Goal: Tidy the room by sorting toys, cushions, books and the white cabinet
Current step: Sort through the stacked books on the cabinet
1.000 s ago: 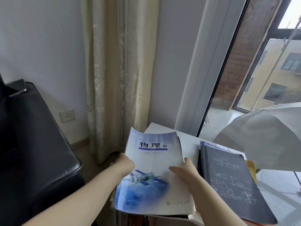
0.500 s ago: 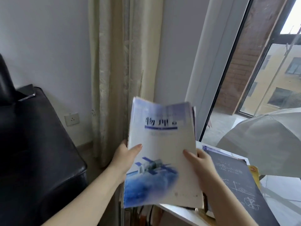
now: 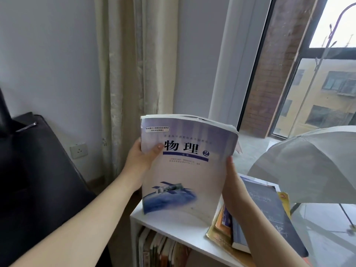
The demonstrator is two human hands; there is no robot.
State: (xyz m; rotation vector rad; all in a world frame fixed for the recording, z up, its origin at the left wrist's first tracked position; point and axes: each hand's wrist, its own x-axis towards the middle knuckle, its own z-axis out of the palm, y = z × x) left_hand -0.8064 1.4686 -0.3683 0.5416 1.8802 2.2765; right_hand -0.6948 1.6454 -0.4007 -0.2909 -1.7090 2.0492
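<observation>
A stack of books with a blue-and-white physics textbook point(image 3: 185, 170) in front stands nearly upright above the white cabinet point(image 3: 173, 226). My left hand point(image 3: 140, 160) grips its left edge, thumb across the cover. My right hand point(image 3: 233, 187) holds its right edge from behind, most fingers hidden. A dark book point(image 3: 269, 212) lies on a small pile on the cabinet top to the right. More books point(image 3: 161, 249) stand in the shelf below.
A black leather sofa point(image 3: 34, 180) fills the left. A cream curtain point(image 3: 134, 74) hangs behind, with a wall socket point(image 3: 78, 150) beside it. A white open umbrella point(image 3: 308, 166) sits at the right before the window point(image 3: 317, 74).
Both hands have lifted the book stack off the cabinet top and tilted it from flat to nearly upright; the left thumb now lies across the cover.
</observation>
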